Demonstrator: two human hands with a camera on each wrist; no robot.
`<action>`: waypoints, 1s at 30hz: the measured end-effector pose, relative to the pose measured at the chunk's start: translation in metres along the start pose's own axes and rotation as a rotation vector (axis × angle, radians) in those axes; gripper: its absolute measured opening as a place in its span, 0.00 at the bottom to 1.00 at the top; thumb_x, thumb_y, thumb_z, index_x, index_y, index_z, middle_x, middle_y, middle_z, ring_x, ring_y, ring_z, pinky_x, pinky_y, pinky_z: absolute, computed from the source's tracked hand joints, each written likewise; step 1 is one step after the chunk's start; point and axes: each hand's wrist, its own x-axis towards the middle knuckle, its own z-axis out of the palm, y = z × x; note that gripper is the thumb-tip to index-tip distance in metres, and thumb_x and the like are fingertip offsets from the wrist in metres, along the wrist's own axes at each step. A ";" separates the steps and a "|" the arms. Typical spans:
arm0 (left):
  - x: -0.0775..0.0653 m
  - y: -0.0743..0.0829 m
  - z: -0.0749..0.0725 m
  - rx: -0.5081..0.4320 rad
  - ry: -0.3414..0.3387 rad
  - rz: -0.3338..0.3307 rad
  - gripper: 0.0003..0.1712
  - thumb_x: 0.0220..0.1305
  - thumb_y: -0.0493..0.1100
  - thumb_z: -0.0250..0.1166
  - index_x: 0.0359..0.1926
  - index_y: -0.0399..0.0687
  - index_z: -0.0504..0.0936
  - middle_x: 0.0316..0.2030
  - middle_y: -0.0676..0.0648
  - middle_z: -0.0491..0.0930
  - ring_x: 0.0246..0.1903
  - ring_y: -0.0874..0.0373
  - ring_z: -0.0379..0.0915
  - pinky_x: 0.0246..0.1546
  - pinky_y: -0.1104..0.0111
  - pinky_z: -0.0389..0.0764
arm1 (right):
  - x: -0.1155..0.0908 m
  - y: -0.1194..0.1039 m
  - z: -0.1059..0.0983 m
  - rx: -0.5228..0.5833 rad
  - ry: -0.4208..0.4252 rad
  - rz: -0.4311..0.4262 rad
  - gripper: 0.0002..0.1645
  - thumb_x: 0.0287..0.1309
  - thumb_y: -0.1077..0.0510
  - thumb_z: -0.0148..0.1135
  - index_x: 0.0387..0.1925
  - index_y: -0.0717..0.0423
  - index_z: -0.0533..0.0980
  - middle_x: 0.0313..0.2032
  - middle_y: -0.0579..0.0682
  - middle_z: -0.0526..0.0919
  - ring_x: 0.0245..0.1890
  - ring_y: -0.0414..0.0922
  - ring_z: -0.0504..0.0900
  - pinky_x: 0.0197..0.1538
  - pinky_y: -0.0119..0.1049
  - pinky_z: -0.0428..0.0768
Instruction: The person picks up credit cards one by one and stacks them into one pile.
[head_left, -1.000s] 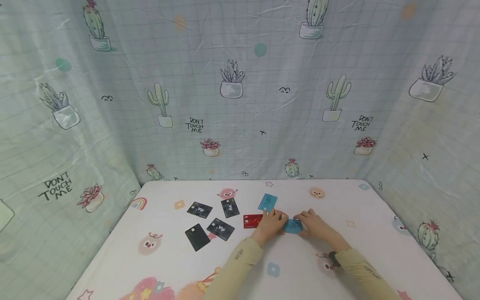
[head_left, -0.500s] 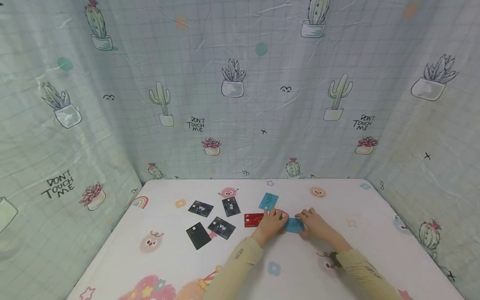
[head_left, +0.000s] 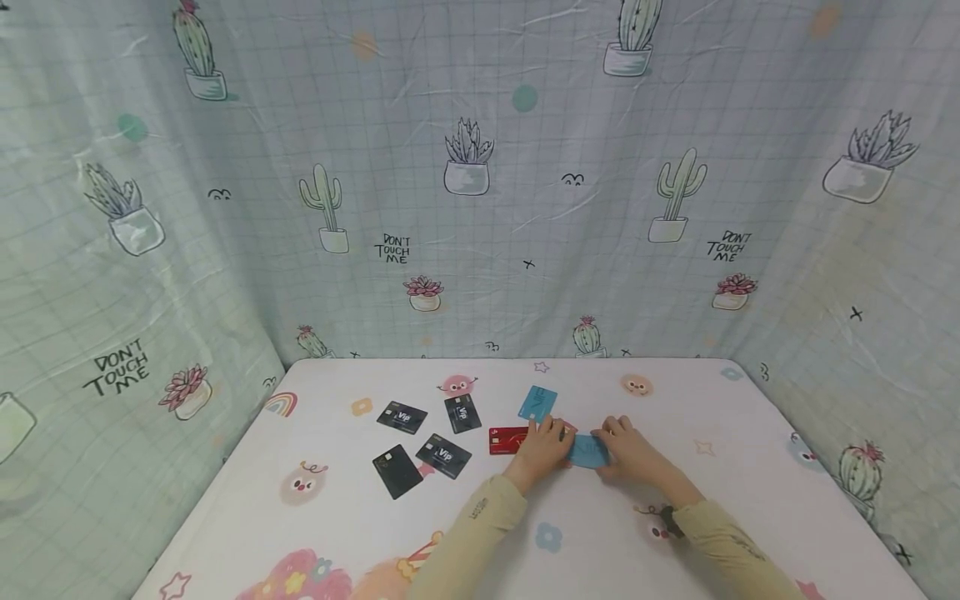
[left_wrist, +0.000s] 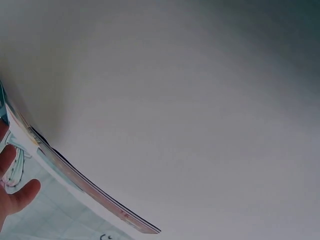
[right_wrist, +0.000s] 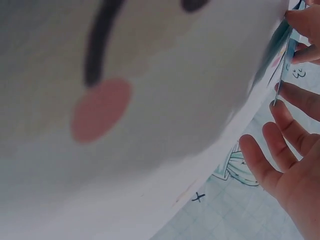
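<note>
A light blue card (head_left: 587, 450) lies between my two hands near the middle of the table (head_left: 720, 417). My left hand (head_left: 543, 446) grips its left end with curled fingers. My right hand (head_left: 628, 450) touches its right end. In the right wrist view the blue card (right_wrist: 284, 60) shows edge-on and slightly lifted. The straight, spread right fingers (right_wrist: 280, 142) reach its lower end, and other fingers (right_wrist: 304, 21) hold its upper end. A red card (head_left: 502, 439) sticks out from under my left hand. A second blue card (head_left: 537, 403) lies just behind.
Several black VIP cards (head_left: 443, 456) lie spread out to the left of the hands. Cactus-print cloth (head_left: 465, 208) hangs behind and at both sides. The left wrist view shows mostly white tabletop (left_wrist: 175, 100) and card edges (left_wrist: 90, 190).
</note>
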 end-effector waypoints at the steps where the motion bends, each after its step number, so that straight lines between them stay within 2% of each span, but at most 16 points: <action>1: 0.000 0.000 0.000 0.003 -0.003 -0.001 0.33 0.54 0.63 0.56 0.60 0.59 0.66 0.54 0.50 0.69 0.54 0.56 0.62 0.54 0.57 0.70 | 0.000 0.000 0.000 0.008 -0.008 0.012 0.34 0.36 0.52 0.70 0.46 0.65 0.73 0.34 0.49 0.66 0.34 0.43 0.60 0.36 0.36 0.69; 7: 0.001 0.001 0.000 0.014 -0.011 0.003 0.33 0.54 0.62 0.55 0.61 0.59 0.65 0.54 0.50 0.68 0.54 0.56 0.62 0.54 0.57 0.71 | 0.000 -0.002 0.000 0.005 -0.037 0.078 0.34 0.36 0.50 0.70 0.47 0.61 0.73 0.36 0.48 0.67 0.37 0.43 0.62 0.40 0.38 0.71; 13: 0.001 0.000 -0.002 0.037 -0.009 0.014 0.33 0.55 0.63 0.54 0.61 0.59 0.65 0.54 0.50 0.68 0.53 0.56 0.62 0.54 0.58 0.71 | 0.001 -0.004 0.000 -0.034 -0.019 0.093 0.33 0.35 0.48 0.71 0.45 0.59 0.73 0.36 0.49 0.69 0.37 0.44 0.63 0.40 0.39 0.71; 19: -0.002 0.000 -0.003 0.060 0.024 0.045 0.33 0.54 0.64 0.54 0.60 0.58 0.66 0.53 0.50 0.70 0.53 0.57 0.63 0.53 0.58 0.72 | -0.001 -0.006 0.000 -0.083 0.013 0.082 0.33 0.34 0.49 0.71 0.45 0.58 0.74 0.36 0.49 0.70 0.37 0.45 0.63 0.40 0.39 0.71; 30: -0.008 0.000 -0.004 -0.002 0.031 0.064 0.35 0.55 0.64 0.55 0.59 0.52 0.66 0.55 0.48 0.68 0.56 0.54 0.61 0.55 0.56 0.69 | -0.005 -0.007 -0.001 -0.165 0.095 0.007 0.34 0.30 0.45 0.72 0.42 0.56 0.74 0.34 0.48 0.68 0.35 0.44 0.62 0.33 0.36 0.65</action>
